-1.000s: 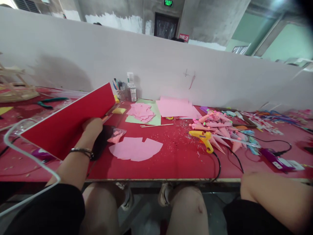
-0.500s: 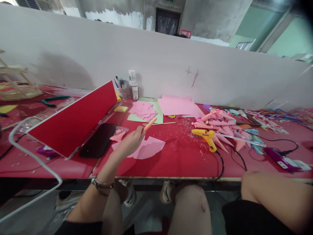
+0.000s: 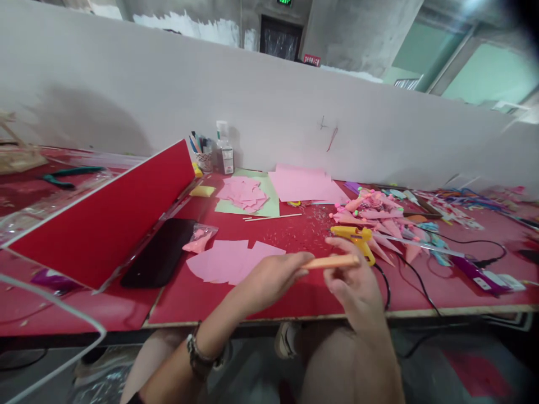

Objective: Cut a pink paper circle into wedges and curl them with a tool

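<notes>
My left hand [image 3: 273, 278] reaches over the red table with its thumb and fingers closed on one end of a slim peach-orange stick [image 3: 326, 262]. The stick points to the right and lies nearly level. Around its other end is my right hand [image 3: 356, 283], fingers curved and apart, some above the stick and some below; no firm grip shows. Below and left of the hands lie cut pink paper pieces [image 3: 223, 261] with rounded edges. A yellow glue gun [image 3: 351, 235] lies just behind my right hand, partly covered by it.
Pink cones [image 3: 383, 216] are heaped at the right. Pink scraps [image 3: 244, 192] rest on green paper, beside pink sheets [image 3: 298, 182]. A dark phone [image 3: 158, 252] and a leaning red board [image 3: 109, 216] stand left. Black cables [image 3: 421, 283] trail over the front edge.
My left hand has moved right and lower with the stick, which has turned from slanting upward to nearly level. My right hand has come up to the stick's other end.
</notes>
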Motion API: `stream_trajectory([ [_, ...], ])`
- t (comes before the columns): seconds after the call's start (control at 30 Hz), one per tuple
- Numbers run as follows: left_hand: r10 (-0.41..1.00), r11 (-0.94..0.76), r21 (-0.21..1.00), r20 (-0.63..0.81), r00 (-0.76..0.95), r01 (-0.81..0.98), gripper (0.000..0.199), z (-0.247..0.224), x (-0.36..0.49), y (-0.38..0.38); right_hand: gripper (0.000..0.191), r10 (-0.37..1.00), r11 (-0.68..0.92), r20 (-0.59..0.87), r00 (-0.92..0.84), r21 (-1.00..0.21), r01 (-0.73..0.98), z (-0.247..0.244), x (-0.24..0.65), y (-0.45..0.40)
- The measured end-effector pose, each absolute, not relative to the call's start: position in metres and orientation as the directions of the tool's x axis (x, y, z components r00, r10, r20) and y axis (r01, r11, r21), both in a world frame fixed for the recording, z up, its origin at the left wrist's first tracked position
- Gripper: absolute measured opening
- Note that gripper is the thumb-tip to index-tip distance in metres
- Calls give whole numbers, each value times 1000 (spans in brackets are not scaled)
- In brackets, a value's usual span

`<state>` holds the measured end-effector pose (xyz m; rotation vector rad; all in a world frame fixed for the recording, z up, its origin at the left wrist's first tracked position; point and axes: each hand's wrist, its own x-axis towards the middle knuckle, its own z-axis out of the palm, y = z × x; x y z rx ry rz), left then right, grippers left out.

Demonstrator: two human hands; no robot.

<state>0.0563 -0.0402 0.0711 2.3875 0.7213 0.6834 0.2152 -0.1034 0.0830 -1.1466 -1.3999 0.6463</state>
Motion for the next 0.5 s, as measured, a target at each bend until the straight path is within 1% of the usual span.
stream_trajectory([
  [0.1,612,-700,618,259,748,358,28,66,59,-39,15,900,350,399,174,-902,252,73,197,-84],
  [0.2,648,-697,569,242,722,436,31,66,48,-31,15,904,308,363,224,-919,246,68,190,-69],
  [0.23,675,-680,565,234,699,468,33,67,41,-28,16,902,318,368,227,-920,230,67,190,-66],
  [0.3,766,-597,580,209,608,554,40,67,24,-21,16,882,360,404,245,-910,205,64,192,-59],
  [0.33,821,-536,592,198,536,602,38,66,15,-17,16,873,375,421,247,-902,213,61,192,-56],
  [0.37,867,-476,586,189,461,655,35,63,5,-12,17,872,376,431,233,-893,247,57,191,-53],
  [0.43,928,-370,515,158,339,773,32,54,-13,-4,17,899,344,419,126,-855,388,45,187,-46],
  [0.5,936,-349,447,123,330,823,30,40,-26,0,12,931,304,364,-17,-753,584,30,179,-40],
])
